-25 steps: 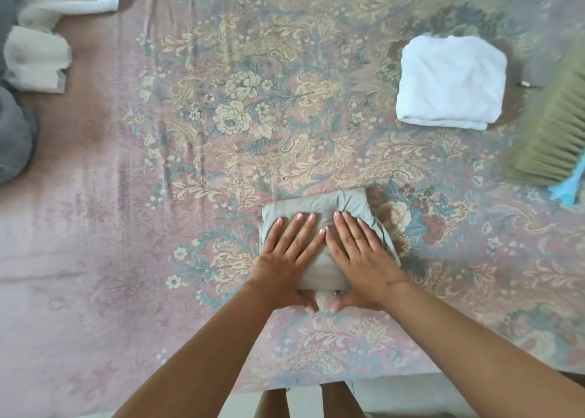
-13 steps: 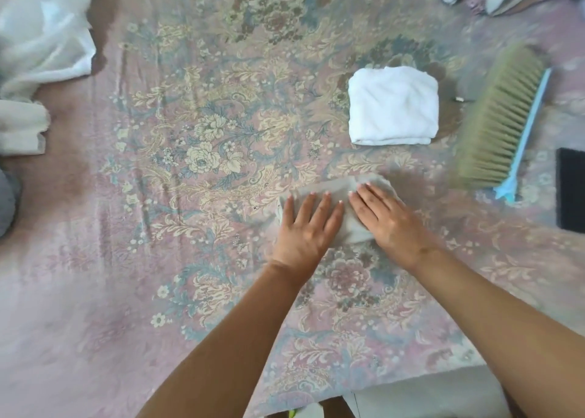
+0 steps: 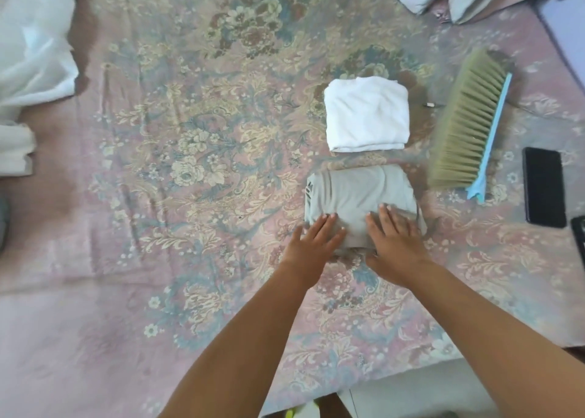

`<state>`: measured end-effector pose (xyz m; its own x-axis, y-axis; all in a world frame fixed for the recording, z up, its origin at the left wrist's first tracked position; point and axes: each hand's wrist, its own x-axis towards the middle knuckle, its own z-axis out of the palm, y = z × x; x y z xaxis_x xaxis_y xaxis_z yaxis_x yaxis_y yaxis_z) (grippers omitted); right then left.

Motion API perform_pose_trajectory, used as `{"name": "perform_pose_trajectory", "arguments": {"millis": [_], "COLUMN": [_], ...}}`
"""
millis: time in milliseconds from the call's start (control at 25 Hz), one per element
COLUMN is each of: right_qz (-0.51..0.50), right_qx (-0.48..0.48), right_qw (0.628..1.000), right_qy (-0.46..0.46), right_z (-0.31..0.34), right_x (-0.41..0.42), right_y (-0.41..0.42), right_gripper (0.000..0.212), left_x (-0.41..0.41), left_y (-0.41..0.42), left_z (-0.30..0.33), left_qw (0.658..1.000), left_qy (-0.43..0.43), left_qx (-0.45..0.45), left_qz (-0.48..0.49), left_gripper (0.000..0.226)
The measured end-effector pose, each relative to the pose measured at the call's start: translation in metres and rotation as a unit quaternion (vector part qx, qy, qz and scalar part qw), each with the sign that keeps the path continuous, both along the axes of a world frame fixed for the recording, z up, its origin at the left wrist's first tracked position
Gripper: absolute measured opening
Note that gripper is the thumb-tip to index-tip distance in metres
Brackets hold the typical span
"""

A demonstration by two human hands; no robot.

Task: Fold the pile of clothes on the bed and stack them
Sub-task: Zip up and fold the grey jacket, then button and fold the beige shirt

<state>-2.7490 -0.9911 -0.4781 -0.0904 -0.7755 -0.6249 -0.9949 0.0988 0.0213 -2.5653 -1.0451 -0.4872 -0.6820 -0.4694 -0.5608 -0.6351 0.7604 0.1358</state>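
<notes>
Fingers (image 3: 327,224) straight and close together, laid flat on the near edge of the grey folded garment (image 3: 357,199), gripping nothing; left hand (image 3: 311,246) at the near-left corner, right hand (image 3: 395,240) at the near-right, palms trailing off onto the floral bedspread (image 3: 190,164). Bulk of the grey bundle ahead of the fingertips, farther from the body, long axis running left to right. Just beyond the grey garment, nearly touching its far edge: white folded garment (image 3: 367,116), the likely base of the stack. Right hand slightly nearer to it. Probably a lift or slide straight forward needed next. Grey piece compact, roughly rectangular, soft creases across the top, a small dark mark at its left edge. Brush (image 3: 468,126) to the right of the grey garment, dark phone (image 3: 544,189) farther right; unfolded white cloth (image 3: 34,37) far to its left.
</notes>
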Motion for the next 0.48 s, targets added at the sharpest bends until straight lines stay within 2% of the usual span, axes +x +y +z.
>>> {"name": "perform_pose_trajectory", "arguments": {"millis": [160,320,480], "right_qz": [0.084,0.14,0.187], "right_qx": [-0.003,0.013,0.022], "right_qw": [0.994,0.984,0.969], "right_qy": [-0.068,-0.114,-0.158], "right_z": [0.063,0.17,0.273], "right_x": [0.046,0.098,0.166], "right_y": [-0.02,-0.049,-0.053], "right_gripper": [0.062,0.048,0.054], "left_x": [0.039,0.121,0.194], "left_y": [-0.004,-0.008,0.027], "left_z": [0.065,0.184,0.304], "left_qw": [0.997,0.982,0.943], "left_qy": [-0.027,-0.051,0.029], "left_qx": [0.034,-0.003,-0.066], "left_qz": [0.071,0.184,0.324], "left_gripper": [0.058,0.043,0.042]}}
